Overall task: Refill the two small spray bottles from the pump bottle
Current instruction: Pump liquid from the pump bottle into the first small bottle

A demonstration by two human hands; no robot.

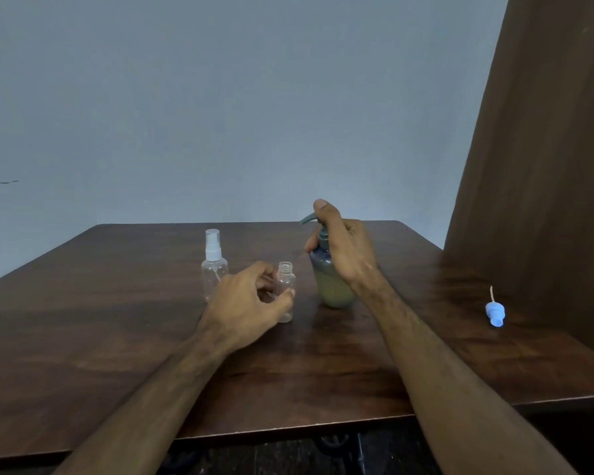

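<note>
A small clear spray bottle (285, 289) stands uncapped on the dark wooden table (117, 337), and my left hand (247, 303) grips its lower body. To its right stands the grey-green pump bottle (330, 282), about half full of a yellowish liquid. My right hand (340, 248) wraps around its neck, thumb resting on the pump head, whose spout points left above the open bottle. A second clear spray bottle (214, 265) with its white sprayer and clear cap on stands just behind my left hand.
A blue spray head (495, 313) with its dip tube lies on the table far to the right. A brown curtain (546, 166) hangs at the right edge. A pale blue wall is behind the table.
</note>
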